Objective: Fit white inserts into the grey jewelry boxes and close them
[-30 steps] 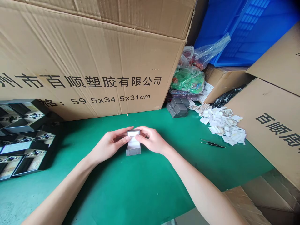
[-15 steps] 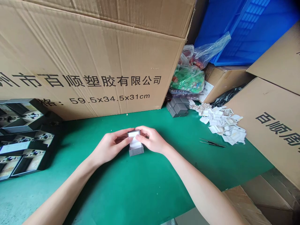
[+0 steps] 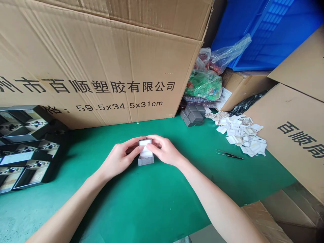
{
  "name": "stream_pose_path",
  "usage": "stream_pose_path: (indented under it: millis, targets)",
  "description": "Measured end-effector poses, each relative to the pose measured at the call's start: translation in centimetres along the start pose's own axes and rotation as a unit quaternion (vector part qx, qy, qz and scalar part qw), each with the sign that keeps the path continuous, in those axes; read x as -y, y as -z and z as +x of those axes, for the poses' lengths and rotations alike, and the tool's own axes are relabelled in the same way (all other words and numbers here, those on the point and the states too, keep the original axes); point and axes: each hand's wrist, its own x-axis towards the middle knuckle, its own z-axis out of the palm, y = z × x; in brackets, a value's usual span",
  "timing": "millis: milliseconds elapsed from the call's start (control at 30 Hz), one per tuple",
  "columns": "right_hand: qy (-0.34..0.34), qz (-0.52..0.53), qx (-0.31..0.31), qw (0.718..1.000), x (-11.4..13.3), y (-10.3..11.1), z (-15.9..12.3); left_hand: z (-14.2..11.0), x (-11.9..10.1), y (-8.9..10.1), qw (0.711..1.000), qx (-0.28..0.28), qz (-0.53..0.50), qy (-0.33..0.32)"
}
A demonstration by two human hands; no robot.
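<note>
A small grey box (image 3: 145,160) with a white lining stands open on the green table (image 3: 152,199), its lid raised at the back. My left hand (image 3: 118,158) grips it from the left, thumb and fingers pinched on the lid's edge. From the right, my right hand (image 3: 165,151) holds the same box, fingertips pressed on the lid and the white insert.
A big printed cardboard carton (image 3: 101,64) stands right behind. Black trays of open boxes (image 3: 22,148) lie at the left. Closed grey boxes (image 3: 192,115), a heap of white inserts (image 3: 240,134), tweezers (image 3: 229,154), plastic bags (image 3: 205,84) and more cartons (image 3: 293,135) are at the right.
Both hands stay on the small box. It has shifted slightly away from me, and its lid stands a little more upright.
</note>
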Motion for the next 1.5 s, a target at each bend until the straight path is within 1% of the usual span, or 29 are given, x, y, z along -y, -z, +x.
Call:
stream_pose_path:
  millis: [133, 400, 733, 1100, 1500]
  targets:
    - [0.001, -0.010, -0.009, 1.000, 0.14, 0.05, 0.01, 0.01, 0.07, -0.05, 1.000, 0.004, 0.006, -0.003]
    - [0.005, -0.025, -0.001, 1.000, 0.83, 0.22, -0.12, 0.02, -0.19, 0.00, 1.000, 0.007, 0.015, 0.000]
    - [0.007, -0.027, -0.005, 1.000, 0.40, 0.13, -0.04, -0.03, -0.07, -0.02, 1.000, 0.009, 0.012, -0.001]
    - [0.002, -0.020, -0.005, 1.000, 0.52, 0.17, 0.00, -0.04, -0.23, -0.01, 1.000, 0.006, 0.019, -0.011]
    - [0.002, -0.014, -0.003, 1.000, 0.29, 0.22, 0.04, 0.00, -0.41, -0.01, 1.000, 0.009, 0.013, -0.008]
